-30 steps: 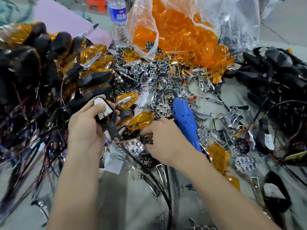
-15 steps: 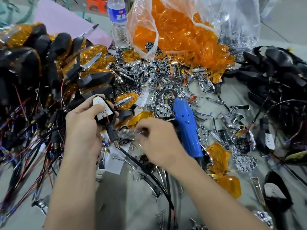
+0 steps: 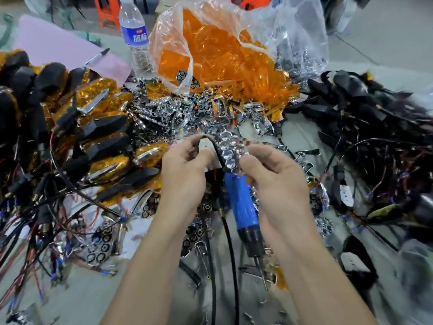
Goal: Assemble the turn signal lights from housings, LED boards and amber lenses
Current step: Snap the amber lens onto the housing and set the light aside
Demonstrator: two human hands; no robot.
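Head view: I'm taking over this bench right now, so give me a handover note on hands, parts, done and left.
Left hand grips a black housing with its white board showing. Right hand pinches a chrome reflector beside it, not yet seated.
Blue screwdriver lies under the hands; amber lenses in the bag behind; finished lights piled left.
To do: seat reflector, add lens, fasten.

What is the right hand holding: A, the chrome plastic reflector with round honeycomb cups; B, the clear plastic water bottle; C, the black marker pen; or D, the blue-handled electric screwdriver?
A: the right hand pinches the chrome reflector, held beside the black housing that the left hand grips; the blue screwdriver lies untouched below the hands.
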